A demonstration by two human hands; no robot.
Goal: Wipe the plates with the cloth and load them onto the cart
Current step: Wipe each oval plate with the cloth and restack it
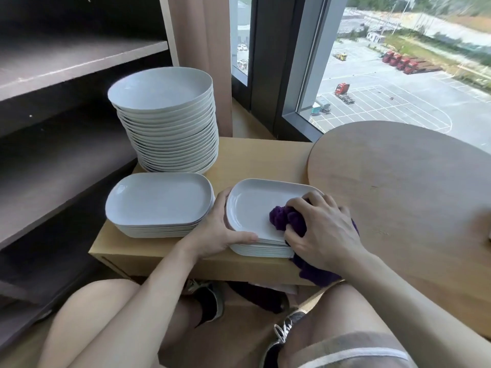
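A white oblong plate (255, 205) tops a short stack on a cardboard box (260, 160). My left hand (215, 229) grips the left rim of this top plate, thumb along its front edge. My right hand (324, 229) holds a bunched purple cloth (285, 217) and presses it on the plate's right half; the cloth's tail hangs below my wrist. A second stack of oblong plates (159, 203) lies to the left. Behind it rises a tall stack of round deep plates (167, 120).
Dark shelves (66, 65) of the cart or rack stand at the left. A round wooden table (411, 187) is at the right, close to the box. Windows lie behind. My knees and shoes are below the box.
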